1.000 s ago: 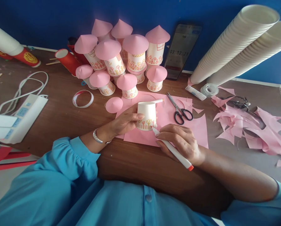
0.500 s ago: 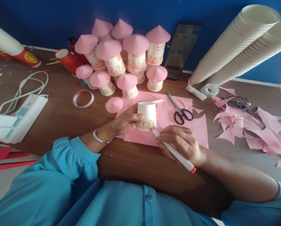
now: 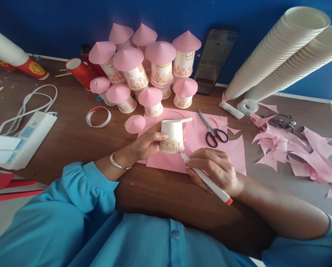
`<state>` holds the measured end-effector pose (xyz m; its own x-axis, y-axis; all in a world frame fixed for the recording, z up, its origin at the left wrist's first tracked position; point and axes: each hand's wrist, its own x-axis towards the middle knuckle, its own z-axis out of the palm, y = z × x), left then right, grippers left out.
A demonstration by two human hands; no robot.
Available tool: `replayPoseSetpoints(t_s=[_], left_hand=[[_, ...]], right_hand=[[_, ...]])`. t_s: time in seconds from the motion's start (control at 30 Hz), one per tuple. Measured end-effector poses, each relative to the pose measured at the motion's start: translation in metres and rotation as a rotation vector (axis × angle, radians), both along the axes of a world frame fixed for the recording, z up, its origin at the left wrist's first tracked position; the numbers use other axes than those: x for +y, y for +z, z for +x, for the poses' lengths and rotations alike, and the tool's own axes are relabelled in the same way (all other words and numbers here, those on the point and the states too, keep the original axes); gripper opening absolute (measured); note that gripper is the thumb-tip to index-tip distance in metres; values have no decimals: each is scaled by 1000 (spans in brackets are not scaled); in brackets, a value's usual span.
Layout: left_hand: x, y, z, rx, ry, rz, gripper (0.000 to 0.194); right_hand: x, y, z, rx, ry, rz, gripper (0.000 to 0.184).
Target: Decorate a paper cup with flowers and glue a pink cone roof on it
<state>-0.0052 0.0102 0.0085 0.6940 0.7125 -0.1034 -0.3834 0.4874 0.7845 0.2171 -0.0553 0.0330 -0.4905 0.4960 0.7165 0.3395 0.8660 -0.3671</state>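
An upside-down white paper cup [image 3: 172, 131] is held in my left hand [image 3: 149, 142], thumb on its near side and fingers mostly hidden behind it. Red and yellow-green flowers and strokes run round the cup's lower band. My right hand [image 3: 213, 168] grips a white marker [image 3: 210, 182] with an orange-red end, its tip at the cup's lower right rim. Beneath the cup lies pink paper [image 3: 166, 161]. Another white marker [image 3: 186, 119] rests on that paper behind the cup, and black-handled scissors [image 3: 212, 129] lie to the right.
Decorated cups with pink cone roofs [image 3: 128, 59] stand stacked at the back. A phone [image 3: 216, 61] leans on the blue wall beside tall stacks of paper cups [image 3: 277, 52]. Pink scraps [image 3: 277, 141] and clear tape [image 3: 248, 106] lie right; a power strip [image 3: 32, 137] sits left.
The cup has shifted slightly left and turned a little in my left hand, so the drawn flowers sit further left. My right hand and the marker have barely moved.
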Motion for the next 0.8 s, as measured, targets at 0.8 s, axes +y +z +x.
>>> replayPoseSetpoints(t_s=[0.8], left_hand=[[-1,-2,0,83,36,27,55]], right_hand=[[1,-2,0,-8,-15,10,23]])
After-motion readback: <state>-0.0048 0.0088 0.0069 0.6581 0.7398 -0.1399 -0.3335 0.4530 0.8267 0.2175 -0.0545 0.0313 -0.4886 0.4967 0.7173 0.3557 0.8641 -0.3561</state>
